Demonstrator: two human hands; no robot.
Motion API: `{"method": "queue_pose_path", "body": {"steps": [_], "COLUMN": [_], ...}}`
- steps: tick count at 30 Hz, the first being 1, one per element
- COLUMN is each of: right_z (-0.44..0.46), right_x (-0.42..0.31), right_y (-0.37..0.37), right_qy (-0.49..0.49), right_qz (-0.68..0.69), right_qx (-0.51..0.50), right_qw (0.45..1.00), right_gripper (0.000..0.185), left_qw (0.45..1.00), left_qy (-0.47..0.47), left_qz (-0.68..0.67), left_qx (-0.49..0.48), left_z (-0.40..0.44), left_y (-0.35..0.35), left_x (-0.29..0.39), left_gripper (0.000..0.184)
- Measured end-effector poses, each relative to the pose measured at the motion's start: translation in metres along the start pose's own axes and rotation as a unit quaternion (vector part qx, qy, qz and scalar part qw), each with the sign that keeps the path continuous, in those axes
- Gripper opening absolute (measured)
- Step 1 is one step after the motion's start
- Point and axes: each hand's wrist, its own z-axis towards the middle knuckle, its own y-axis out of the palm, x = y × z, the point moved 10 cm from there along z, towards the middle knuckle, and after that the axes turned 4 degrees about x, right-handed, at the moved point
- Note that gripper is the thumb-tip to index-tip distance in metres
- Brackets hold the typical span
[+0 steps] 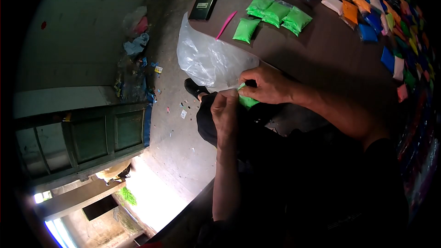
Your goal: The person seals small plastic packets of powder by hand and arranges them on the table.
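Observation:
Over my lap, my left hand point(224, 109) and my right hand point(265, 85) meet at the top edge of a small clear bag with bright green filling point(249, 101). Both hands are closed in a pinch on it, thumbs against fingers. The bag hangs below my right fingers, and part of it is hidden by the hands. Beyond them, several similar green packets point(275, 13) lie on the dark tabletop. A large translucent plastic bag point(206, 57) hangs at the table's edge, just past my hands.
A dark phone point(206, 1) and a thin pink strip point(226, 25) lie near the table's edge point(257, 54). A heap of many-coloured packets point(386, 14) covers the right side. Scraps of litter point(183, 114) dot the floor. A green panelled door point(92, 140) stands at left.

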Motion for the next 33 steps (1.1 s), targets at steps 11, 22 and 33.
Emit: {"method": "queue_pose_path", "body": {"steps": [11, 22, 33], "right_z": [0.002, -0.002, -0.001], "right_x": [0.004, 0.008, 0.008], "right_y": [-0.004, 0.012, 0.004], "right_qy": [0.013, 0.082, 0.094], "right_qz": [0.031, 0.153, 0.178], "right_qx": [0.019, -0.071, -0.034], "right_qw": [0.999, 0.982, 0.979], "right_gripper": [0.019, 0.041, 0.024], "left_qw": [0.994, 0.999, 0.994], "left_qy": [-0.062, -0.023, -0.059], "left_qz": [0.090, 0.026, 0.083], "left_qx": [-0.020, -0.023, -0.037], "left_z": [0.000, 0.001, -0.003], "left_y": [0.005, 0.000, 0.014], "left_x": [-0.005, -0.005, 0.002], "left_gripper": [0.035, 0.035, 0.038]}}
